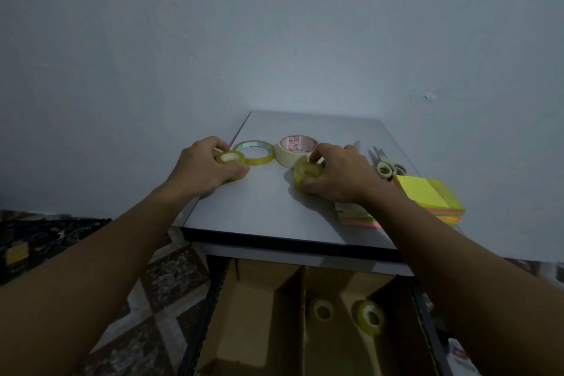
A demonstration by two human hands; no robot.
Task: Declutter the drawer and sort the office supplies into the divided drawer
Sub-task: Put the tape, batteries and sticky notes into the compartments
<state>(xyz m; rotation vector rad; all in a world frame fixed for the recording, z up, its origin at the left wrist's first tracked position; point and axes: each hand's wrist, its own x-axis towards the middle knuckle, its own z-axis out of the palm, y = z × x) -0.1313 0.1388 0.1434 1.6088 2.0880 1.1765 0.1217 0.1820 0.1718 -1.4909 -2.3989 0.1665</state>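
Observation:
On the grey cabinet top my left hand grips a small yellowish clear tape roll at the left edge. My right hand grips another small clear tape roll, tilted on the surface. Between the hands lie a thin wide tape ring and a cream masking tape roll. Below, the open drawer holds a cardboard divider; its right compartment contains two small clear tape rolls, and its left compartment looks bare.
Scissors and a stack of neon sticky notes lie on the right side of the cabinet top. A plain wall stands close behind. Patterned floor and a dark rug are to the left.

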